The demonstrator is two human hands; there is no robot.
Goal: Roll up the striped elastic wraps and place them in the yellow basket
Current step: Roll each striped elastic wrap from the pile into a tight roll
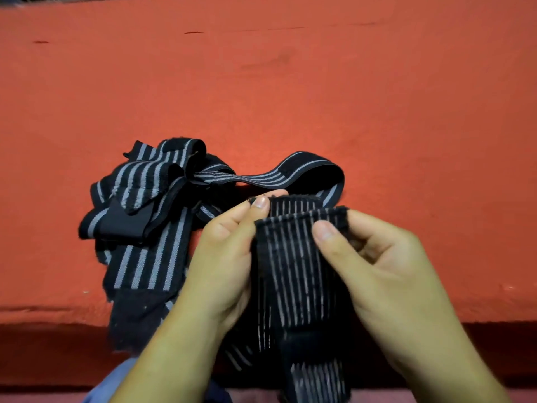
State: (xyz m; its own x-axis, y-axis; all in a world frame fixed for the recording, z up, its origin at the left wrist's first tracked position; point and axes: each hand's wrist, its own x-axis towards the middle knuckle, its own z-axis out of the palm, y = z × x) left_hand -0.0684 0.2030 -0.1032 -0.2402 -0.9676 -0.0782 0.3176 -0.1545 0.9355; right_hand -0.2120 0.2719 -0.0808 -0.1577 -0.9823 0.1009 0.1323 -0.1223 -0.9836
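Observation:
A black elastic wrap with thin pale stripes (290, 257) hangs between my hands above the near edge of the red surface. My left hand (226, 257) pinches its left top edge between thumb and fingers. My right hand (386, 266) grips its right side, thumb on the front. Its lower end with a black fastener patch (308, 344) drops toward my lap. A tangled heap of black wraps with wider grey stripes (145, 205) lies on the surface to the left, one strap (290, 175) looping behind my hands. No yellow basket is in view.
The red cloth-covered surface (290, 82) stretches away to the far side. Its front edge (58, 318) runs just below the heap, with dark shadow beneath. A bit of blue clothing (116, 382) shows at the bottom left.

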